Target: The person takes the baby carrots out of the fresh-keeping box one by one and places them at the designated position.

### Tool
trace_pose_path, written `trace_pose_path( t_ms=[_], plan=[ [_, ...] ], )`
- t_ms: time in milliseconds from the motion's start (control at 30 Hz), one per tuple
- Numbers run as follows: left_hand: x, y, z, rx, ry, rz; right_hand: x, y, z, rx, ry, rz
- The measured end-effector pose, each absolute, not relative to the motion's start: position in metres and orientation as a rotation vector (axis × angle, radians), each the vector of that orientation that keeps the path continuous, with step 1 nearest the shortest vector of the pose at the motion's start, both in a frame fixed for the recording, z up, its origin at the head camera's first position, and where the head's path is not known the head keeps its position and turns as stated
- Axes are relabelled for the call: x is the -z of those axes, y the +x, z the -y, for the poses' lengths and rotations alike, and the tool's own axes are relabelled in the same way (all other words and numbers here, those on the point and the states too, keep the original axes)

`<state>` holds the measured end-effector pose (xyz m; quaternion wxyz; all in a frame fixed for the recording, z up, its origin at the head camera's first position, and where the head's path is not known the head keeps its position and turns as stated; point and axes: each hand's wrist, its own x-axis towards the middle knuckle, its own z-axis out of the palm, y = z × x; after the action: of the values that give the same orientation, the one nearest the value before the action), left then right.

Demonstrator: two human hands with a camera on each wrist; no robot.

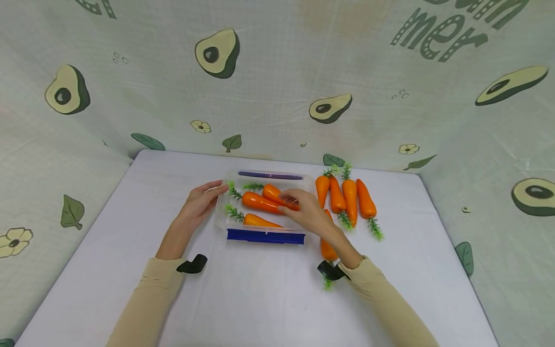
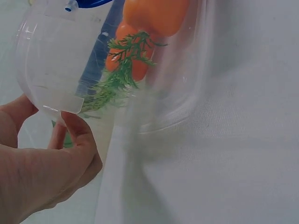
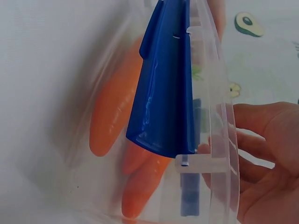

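With my left grip (image 1: 199, 205) I pinch the left rim of the clear box (image 1: 221, 219) on the counter (image 1: 251, 294). My right grip (image 1: 309, 210) bends over the far carrot (image 1: 272, 192) inside; whether it holds it, I cannot tell. I'd best lay it flat, leaves left, leaving room for the loose carrots (image 1: 349, 197) at right.
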<state>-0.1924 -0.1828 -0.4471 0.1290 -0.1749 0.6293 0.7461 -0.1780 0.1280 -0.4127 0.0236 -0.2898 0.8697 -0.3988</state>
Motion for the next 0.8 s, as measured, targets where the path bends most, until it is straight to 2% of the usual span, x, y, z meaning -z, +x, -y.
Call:
trace_pose_path(
  t_ms=[800],
  plan=[
    [0.451, -0.193, 0.184, -2.158, -0.460, -1.860, 0.431, -0.193, -0.102, 1.041, -0.952, -2.403]
  ],
)
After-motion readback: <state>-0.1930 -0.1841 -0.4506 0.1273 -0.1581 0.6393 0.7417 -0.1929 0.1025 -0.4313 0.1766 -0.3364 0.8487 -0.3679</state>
